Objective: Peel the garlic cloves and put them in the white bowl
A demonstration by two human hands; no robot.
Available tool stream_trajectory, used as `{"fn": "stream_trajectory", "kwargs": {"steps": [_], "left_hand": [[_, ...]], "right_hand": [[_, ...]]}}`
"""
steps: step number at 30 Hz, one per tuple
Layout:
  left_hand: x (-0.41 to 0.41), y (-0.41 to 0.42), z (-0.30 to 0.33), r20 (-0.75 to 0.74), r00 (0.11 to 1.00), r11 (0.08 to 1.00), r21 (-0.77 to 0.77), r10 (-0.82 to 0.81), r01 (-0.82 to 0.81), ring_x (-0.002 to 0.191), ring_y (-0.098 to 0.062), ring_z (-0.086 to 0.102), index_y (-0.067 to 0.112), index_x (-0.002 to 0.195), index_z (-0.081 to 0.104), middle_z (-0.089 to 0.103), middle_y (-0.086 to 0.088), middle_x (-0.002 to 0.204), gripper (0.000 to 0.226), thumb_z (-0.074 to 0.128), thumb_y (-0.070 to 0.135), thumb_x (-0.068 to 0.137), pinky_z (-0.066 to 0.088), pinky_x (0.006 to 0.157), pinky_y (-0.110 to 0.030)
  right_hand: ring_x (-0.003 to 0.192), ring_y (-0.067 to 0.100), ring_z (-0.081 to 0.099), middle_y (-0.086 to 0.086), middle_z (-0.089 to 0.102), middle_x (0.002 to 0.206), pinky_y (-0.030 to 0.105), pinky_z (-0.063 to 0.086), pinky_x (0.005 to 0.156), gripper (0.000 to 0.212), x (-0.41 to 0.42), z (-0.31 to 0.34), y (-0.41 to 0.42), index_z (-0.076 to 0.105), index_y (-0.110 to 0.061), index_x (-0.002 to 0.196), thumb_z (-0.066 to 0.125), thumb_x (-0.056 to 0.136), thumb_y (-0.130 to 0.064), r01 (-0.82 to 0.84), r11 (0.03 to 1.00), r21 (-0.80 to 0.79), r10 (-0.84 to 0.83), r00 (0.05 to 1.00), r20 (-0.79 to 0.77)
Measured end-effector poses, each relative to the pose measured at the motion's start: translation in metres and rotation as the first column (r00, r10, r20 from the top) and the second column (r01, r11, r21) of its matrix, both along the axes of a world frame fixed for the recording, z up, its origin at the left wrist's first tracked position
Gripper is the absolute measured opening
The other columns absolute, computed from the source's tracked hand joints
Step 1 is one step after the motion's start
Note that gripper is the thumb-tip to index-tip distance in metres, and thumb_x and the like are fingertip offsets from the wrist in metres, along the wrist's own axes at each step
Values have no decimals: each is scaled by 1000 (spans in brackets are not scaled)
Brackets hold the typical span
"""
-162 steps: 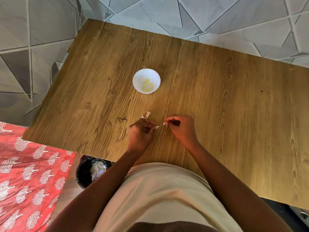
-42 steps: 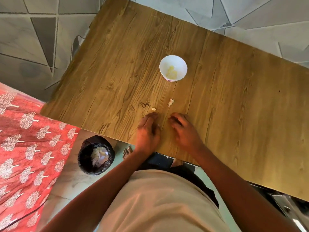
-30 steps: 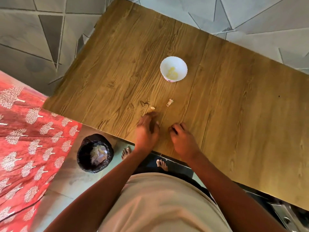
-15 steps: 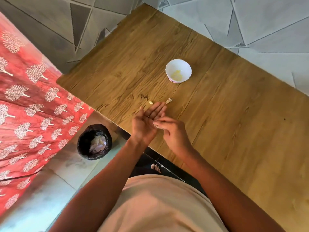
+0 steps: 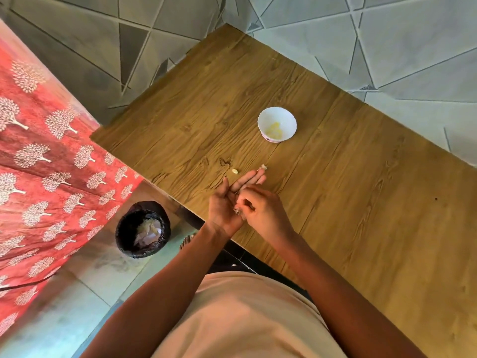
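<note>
Grey tiles with a triangle pattern surround a wooden table (image 5: pixel 335 202) seen from above. On it stands the white bowl (image 5: pixel 277 124), upright, with pale yellow peeled cloves (image 5: pixel 275 129) heaped at its bottom. Nearer the person, a small loose clove (image 5: pixel 235 171) lies on the wood, its long axis running roughly left to right, and a scrap of skin (image 5: pixel 263 166) lies just right of it, at the fingertips. The left hand (image 5: pixel 229 200) is held palm up over the table's near edge, fingers straight and pointing toward the bowl. The right hand (image 5: pixel 260 210) curls over that palm, pinching pale bits of peel (image 5: pixel 237 211) against it. Down on the floor, left of the table, sits a black bin (image 5: pixel 143 228) holding peelings, beside a red patterned cloth (image 5: pixel 46 164).
</note>
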State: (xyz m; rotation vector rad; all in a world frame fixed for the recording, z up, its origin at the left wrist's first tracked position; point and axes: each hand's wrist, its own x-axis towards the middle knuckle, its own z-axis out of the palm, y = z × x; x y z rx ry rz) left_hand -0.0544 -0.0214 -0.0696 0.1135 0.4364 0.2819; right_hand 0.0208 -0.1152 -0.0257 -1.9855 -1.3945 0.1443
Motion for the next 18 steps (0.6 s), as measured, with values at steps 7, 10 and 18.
{"fn": "stream_trajectory", "kwargs": {"steps": [7, 10, 18], "left_hand": [[-5, 6, -2, 81, 996, 996, -74, -32, 39, 148, -37, 40, -11, 146, 45, 35, -26, 161, 70, 25, 46, 110, 46, 115, -44], [-4, 6, -7, 62, 996, 995, -74, -57, 62, 143, -37, 48, -8, 146, 47, 36, -23, 162, 70, 25, 48, 110, 48, 112, -48], [-8, 8, -5, -124, 990, 993, -111, -61, 47, 68, -23, 63, -1, 92, 70, 58, -12, 76, 60, 37, 47, 105, 58, 69, -33]], "right_hand": [[98, 10, 73, 6, 77, 103, 25, 60, 85, 17, -3, 2, -1, 75, 1, 102, 66, 89, 9, 50, 988, 144, -15, 972, -234], [103, 13, 72, 7, 75, 106, 22, 58, 88, 21, -6, 2, 5, 76, 1, 100, 80, 80, 6, 75, 982, 170, -48, 986, -157], [93, 11, 64, 11, 60, 115, 11, 53, 81, 35, -14, 6, 13, 72, -3, 92, 93, 65, 0, 102, 984, 144, -89, 992, -92]]}}
